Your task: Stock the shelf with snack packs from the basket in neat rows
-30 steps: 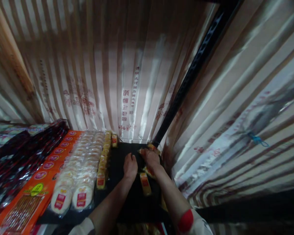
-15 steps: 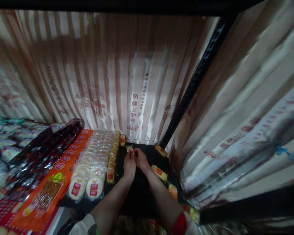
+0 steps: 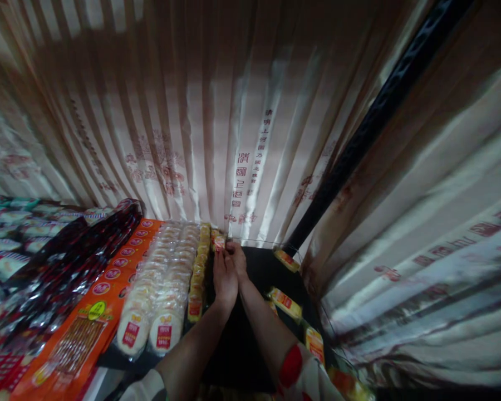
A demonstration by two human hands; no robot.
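At the back of the black shelf (image 3: 250, 334), my left hand (image 3: 224, 278) and my right hand (image 3: 237, 260) are close together. A small yellow snack packet with a red label (image 3: 219, 243) is at their fingertips, and the fingers of both close on it. It stands at the far end of a row of yellow snack packets (image 3: 199, 267), just right of that row's last ones. Part of the packet is hidden by my fingers.
Left of the row stand two rows of clear-wrapped round crackers (image 3: 167, 328), then orange pretzel-stick bags (image 3: 77, 340) and dark red shiny packs (image 3: 58, 273). Loose yellow packets (image 3: 286, 303) lie on the right. A black post (image 3: 359, 133) and pleated curtains (image 3: 209, 128) border the shelf.
Both hands have brought the packet against the back end of the yellow row and turned it label outward. The view has shifted, and a further yellow packet shows beside my right forearm.
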